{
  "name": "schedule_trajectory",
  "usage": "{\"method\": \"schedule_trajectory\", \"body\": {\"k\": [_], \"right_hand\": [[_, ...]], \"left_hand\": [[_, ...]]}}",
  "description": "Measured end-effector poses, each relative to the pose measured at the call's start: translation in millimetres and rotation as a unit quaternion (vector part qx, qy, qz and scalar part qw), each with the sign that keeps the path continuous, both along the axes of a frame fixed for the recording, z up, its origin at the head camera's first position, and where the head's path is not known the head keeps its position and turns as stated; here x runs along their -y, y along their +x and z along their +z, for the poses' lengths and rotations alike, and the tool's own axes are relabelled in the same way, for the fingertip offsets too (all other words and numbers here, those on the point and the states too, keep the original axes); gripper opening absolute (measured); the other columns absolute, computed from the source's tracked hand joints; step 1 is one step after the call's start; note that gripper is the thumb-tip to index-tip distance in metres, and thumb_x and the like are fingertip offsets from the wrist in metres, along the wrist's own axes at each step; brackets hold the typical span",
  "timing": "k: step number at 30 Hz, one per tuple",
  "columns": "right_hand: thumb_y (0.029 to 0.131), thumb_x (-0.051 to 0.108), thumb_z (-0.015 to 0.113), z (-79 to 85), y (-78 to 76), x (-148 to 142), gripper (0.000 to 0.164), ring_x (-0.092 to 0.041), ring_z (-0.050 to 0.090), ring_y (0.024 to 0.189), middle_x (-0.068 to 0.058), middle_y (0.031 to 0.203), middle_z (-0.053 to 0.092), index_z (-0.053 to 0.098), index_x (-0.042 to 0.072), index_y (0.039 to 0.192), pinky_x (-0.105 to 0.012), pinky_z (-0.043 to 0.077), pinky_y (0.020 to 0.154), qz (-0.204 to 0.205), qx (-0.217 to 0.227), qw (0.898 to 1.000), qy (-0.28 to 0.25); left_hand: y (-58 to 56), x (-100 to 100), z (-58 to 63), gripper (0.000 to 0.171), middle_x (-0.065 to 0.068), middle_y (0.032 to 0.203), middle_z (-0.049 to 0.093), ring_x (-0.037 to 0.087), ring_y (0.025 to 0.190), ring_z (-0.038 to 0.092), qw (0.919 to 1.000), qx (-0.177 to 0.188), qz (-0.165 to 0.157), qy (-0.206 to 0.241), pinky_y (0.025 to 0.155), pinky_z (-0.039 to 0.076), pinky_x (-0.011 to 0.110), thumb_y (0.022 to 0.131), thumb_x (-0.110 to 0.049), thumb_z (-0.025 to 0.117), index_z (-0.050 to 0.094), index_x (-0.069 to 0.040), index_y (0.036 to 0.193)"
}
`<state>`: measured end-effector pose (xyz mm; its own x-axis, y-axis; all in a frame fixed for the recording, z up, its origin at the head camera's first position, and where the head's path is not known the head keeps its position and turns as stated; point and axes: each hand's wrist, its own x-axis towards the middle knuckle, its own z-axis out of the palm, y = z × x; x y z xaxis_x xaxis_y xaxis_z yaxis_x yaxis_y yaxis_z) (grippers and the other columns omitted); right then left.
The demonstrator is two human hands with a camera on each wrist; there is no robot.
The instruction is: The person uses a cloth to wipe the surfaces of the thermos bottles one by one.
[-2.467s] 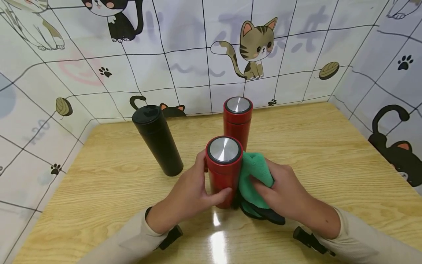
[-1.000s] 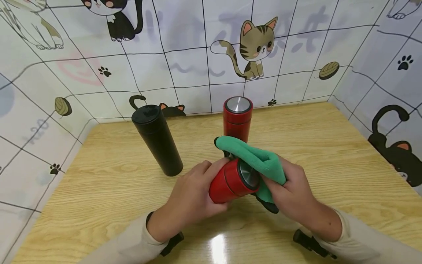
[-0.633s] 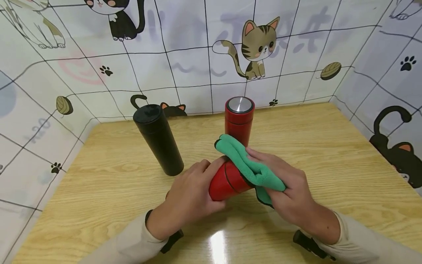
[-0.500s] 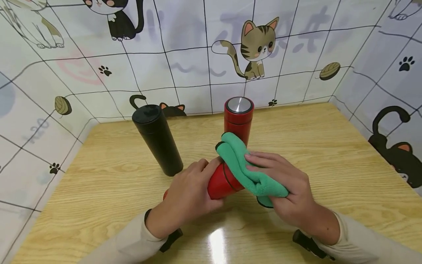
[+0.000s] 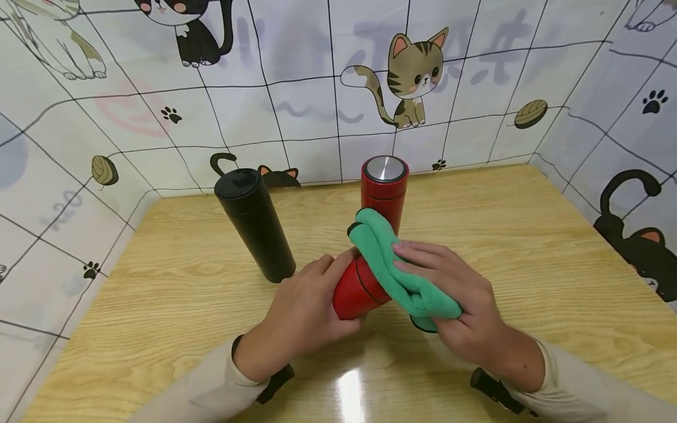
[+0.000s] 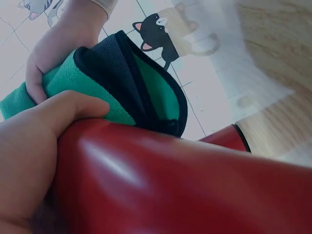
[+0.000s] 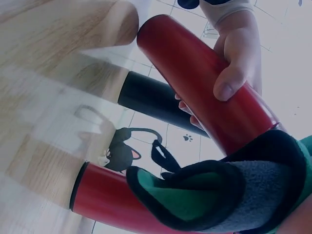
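Observation:
My left hand (image 5: 312,311) grips a red thermos (image 5: 359,291) round its body, holding it tilted with its lid end toward the right. With my right hand (image 5: 465,299) I hold a folded green cloth (image 5: 394,270) with dark edging, pressed over the lid end. The lid itself is hidden under the cloth. In the right wrist view the held thermos (image 7: 190,78) shows its base end raised off the table, the left thumb lying along its side. The cloth's grey underside (image 6: 114,63) shows in the left wrist view.
A second red thermos (image 5: 385,188) with a silver lid top stands upright just behind the cloth. A black thermos (image 5: 256,229) stands to the left on the wooden table (image 5: 174,305). Cat-printed walls (image 5: 296,106) enclose the back and sides.
The thermos has gone from upright to tilted, lid toward the right. The cloth has moved from its side onto the lid end, and my right fingers now lie over the cloth.

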<state>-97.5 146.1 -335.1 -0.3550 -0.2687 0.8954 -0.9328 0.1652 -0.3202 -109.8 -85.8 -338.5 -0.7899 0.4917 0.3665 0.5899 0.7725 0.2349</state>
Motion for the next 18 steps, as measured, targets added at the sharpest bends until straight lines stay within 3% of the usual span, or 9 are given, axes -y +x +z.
{"method": "schedule_trajectory", "body": {"k": [4,6,10,14,16,18], "right_hand": [[0.095,-0.003,0.046,0.7,-1.2,1,0.028,-0.029,0.06,0.125,-0.018,0.125,0.069,0.071,-0.014,0.101,-0.031,0.048,0.107,0.025,-0.033,0.999,-0.027],[0.092,-0.007,0.046,1.4,0.1,-1,0.027,-0.027,0.062,0.123,-0.017,0.123,0.069,0.071,-0.013,0.102,-0.03,0.049,0.106,0.015,-0.008,0.999,-0.035],[0.09,-0.015,0.049,0.9,3.1,-6,0.033,-0.023,0.061,0.126,-0.015,0.13,0.066,0.063,-0.014,0.12,-0.027,0.049,0.105,0.012,0.112,0.993,-0.041],[0.09,-0.021,0.048,-2.1,6.0,-8,0.048,-0.017,0.059,0.129,-0.01,0.138,0.062,0.053,-0.01,0.136,-0.026,0.051,0.102,0.036,0.221,0.973,-0.057],[0.093,-0.02,0.045,-3.9,7.7,-9,0.049,-0.014,0.061,0.125,-0.005,0.136,0.062,0.052,-0.007,0.139,-0.024,0.053,0.099,0.052,0.262,0.961,-0.065],[0.095,-0.017,0.044,-4.9,10.1,-9,0.047,-0.009,0.063,0.118,0.0,0.132,0.064,0.053,-0.002,0.139,-0.022,0.054,0.095,0.058,0.306,0.948,-0.067]], "left_hand": [[-0.5,0,-0.5,0.086,-0.004,0.097,0.062,0.009,0.081,0.059,0.9999,-0.012,0.001,-0.01,0.06,0.054,0.025,0.066,-0.042,0.084,0.046,-0.025,0.142],[-1.4,-1,0.2,0.087,-0.004,0.098,0.062,0.009,0.081,0.06,0.9998,-0.017,0.003,-0.004,0.06,0.054,0.025,0.067,-0.042,0.083,0.044,-0.027,0.144],[-1.6,-2,1.2,0.088,-0.004,0.098,0.064,0.009,0.081,0.061,0.9994,-0.017,0.004,0.03,0.061,0.056,0.027,0.069,-0.042,0.083,0.042,-0.028,0.146],[0.2,-5,2.4,0.086,-0.004,0.107,0.065,0.01,0.09,0.063,0.996,-0.008,-0.014,0.088,0.07,0.059,0.03,0.071,-0.04,0.084,0.043,-0.026,0.145],[0.0,-7,3.8,0.086,-0.004,0.114,0.066,0.011,0.098,0.065,0.9898,0.003,-0.044,0.136,0.078,0.06,0.031,0.071,-0.037,0.085,0.043,-0.023,0.145],[-1.5,-11,6.4,0.087,-0.004,0.121,0.065,0.011,0.106,0.064,0.9782,0.026,-0.082,0.189,0.087,0.059,0.031,0.072,-0.034,0.087,0.042,-0.022,0.145]]}}
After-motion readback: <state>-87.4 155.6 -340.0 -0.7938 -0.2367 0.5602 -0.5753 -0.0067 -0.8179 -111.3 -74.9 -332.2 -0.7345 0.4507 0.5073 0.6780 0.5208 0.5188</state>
